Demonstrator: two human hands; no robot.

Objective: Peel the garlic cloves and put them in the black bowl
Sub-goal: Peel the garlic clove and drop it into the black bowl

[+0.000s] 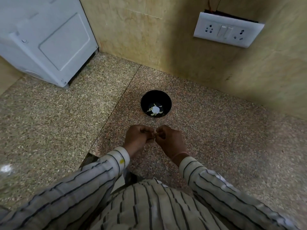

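Black bowl (166, 100) holds several peeled cloves (150, 109): task partly done.
Fingers (147, 130) of left hand (137, 138) and right hand (169, 141) pinch one small clove (155, 134); peeling appears unfinished.

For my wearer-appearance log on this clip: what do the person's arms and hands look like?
The left hand and right hand are ungloved. Long cream sleeves carry thin dark stripes. A small yellow mark sits on the left cuff; a thin pinkish band circles the right wrist.
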